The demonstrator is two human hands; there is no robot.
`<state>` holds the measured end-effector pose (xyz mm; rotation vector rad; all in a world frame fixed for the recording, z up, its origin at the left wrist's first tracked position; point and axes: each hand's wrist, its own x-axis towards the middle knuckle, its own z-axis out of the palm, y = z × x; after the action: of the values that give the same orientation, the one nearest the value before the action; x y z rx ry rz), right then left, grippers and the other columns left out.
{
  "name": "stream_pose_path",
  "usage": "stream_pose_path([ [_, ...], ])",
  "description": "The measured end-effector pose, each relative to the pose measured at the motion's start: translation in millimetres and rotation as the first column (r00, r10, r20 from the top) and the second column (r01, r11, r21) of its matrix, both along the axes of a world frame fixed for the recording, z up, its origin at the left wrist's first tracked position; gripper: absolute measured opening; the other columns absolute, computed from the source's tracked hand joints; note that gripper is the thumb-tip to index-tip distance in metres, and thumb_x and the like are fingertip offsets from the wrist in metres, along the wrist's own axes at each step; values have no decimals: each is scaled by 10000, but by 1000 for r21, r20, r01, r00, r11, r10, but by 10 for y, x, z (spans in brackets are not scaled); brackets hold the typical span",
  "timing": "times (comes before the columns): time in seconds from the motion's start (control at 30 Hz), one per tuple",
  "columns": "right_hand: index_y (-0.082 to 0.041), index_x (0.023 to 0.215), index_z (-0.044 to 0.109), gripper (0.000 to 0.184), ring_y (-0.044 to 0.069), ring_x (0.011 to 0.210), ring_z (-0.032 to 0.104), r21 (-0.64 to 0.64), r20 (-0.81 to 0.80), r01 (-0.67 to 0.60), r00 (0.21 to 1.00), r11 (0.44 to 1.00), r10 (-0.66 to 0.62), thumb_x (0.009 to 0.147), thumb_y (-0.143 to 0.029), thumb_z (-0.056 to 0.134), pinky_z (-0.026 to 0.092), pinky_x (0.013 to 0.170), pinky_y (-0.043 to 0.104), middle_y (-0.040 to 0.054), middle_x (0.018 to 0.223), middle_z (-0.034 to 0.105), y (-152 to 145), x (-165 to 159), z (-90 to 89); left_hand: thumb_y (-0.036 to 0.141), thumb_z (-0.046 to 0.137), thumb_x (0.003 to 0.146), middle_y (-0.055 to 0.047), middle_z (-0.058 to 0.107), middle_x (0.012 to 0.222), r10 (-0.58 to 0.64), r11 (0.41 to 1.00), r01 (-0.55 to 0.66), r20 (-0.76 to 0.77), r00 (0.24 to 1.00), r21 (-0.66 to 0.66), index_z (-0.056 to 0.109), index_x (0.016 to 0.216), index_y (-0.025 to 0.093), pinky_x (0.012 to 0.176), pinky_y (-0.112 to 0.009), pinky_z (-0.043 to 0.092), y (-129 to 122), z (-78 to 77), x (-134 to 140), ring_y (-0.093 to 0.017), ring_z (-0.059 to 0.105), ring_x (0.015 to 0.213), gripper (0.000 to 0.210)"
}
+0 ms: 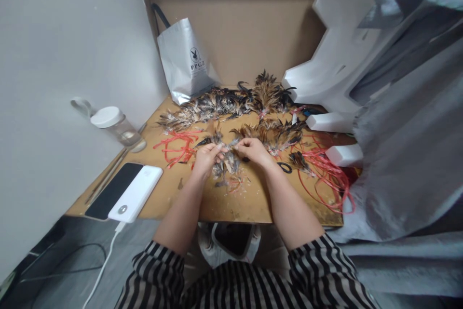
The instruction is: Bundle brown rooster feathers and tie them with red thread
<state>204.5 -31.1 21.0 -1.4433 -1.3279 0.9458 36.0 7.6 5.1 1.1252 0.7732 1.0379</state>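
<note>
Over the middle of the table, my left hand [209, 158] pinches a small feather near its thumb tip. My right hand [255, 151] is closed in a pinch on the pale end of a feather [232, 144] between the two hands. Loose brown and grey feathers [227, 165] lie just below the fingers. Beyond my right hand rests a row of brown and black feathers [277, 133]. Farther back are a long heap of mottled feathers [213, 104] and an upright bunch of golden-brown ones [266, 94]. The exact finger contact is too small to make out.
Red plastic strips [179, 147] lie at left, with a larger tangle of red strips [327, 174] at right. A black ring [285, 167] sits nearby. A power bank [135, 193], a phone [114, 191] and a bottle [123, 130] line the left side. A silver bag [184, 60] leans behind; white foam [325, 68] stands right.
</note>
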Motion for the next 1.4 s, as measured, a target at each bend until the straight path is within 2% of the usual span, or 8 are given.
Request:
stream_pose_path([
  [0.1, -136, 510, 530, 264, 66, 443, 390, -78, 217, -51, 974, 996, 67, 603, -371, 606, 302, 449, 204, -21, 470, 492, -37, 109, 28, 336, 669, 638, -62, 655, 707, 10, 1000, -10, 31, 999, 4, 631, 780, 97, 396, -158, 314, 15, -21, 1, -40, 467, 446, 280],
  [0.33, -138, 507, 555, 288, 64, 428, 342, -270, 397, -50, 904, 962, 158, 600, -407, 597, 268, 437, 215, -35, 448, 454, -183, 112, 75, 318, 669, 642, -76, 661, 717, -7, 1000, 7, 57, 998, 2, 624, 788, 87, 402, -152, 328, 15, -45, 1, -44, 481, 457, 278],
  [0.53, -157, 549, 606, 176, 76, 445, 399, -245, 511, 0, 850, 969, 129, 575, -330, 615, 270, 438, 209, -33, 461, 501, -178, -48, -86, 312, 676, 636, -69, 656, 694, 2, 1000, -1, 73, 997, -4, 621, 785, 83, 404, -154, 332, -7, -2, -3, -47, 486, 458, 279],
  [0.63, -153, 533, 576, 114, 67, 431, 400, -192, 398, 1, 914, 981, 77, 575, -258, 595, 284, 435, 197, -40, 449, 498, -140, -53, -155, 311, 678, 632, -67, 655, 691, 2, 1000, -2, 65, 998, 2, 622, 764, 84, 402, -156, 334, -20, 14, -2, -47, 481, 456, 269],
  [0.77, -157, 580, 544, 148, 55, 357, 355, -174, 51, -38, 998, 984, 48, 590, -292, 604, 262, 377, 185, -57, 398, 465, -132, -23, -163, 325, 671, 639, -70, 653, 689, -28, 999, 27, 34, 999, 32, 616, 704, 86, 397, -156, 325, -36, 19, 2, -45, 478, 449, 253],
  [1.0, -171, 633, 509, 254, 58, 315, 378, -105, -332, 37, 941, 994, -70, 554, -342, 679, 263, 339, 169, -50, 385, 500, -128, -118, -105, 355, 679, 623, -73, 652, 682, -77, 997, 78, -40, 996, 13, 614, 693, 95, 408, -160, 335, -73, 44, 14, -50, 490, 458, 277],
  [1.2, -178, 625, 486, 261, 58, 342, 368, 90, -400, 134, 912, 987, -88, 580, -360, 668, 259, 362, 181, -68, 396, 459, -96, -168, -97, 345, 699, 609, -92, 654, 699, -117, 993, 115, -66, 991, -30, 611, 686, 85, 409, -158, 355, -94, 30, 37, -60, 517, 469, 285],
  [1.4, -181, 661, 494, 186, 75, 406, 401, 234, -263, 177, 958, 956, -113, 638, -328, 605, 315, 419, 201, -58, 469, 470, -103, -209, -105, 370, 680, 630, -116, 663, 748, -143, 990, 143, -92, 985, -15, 618, 686, 82, 401, -159, 356, -91, -16, 40, -62, 520, 471, 300],
])
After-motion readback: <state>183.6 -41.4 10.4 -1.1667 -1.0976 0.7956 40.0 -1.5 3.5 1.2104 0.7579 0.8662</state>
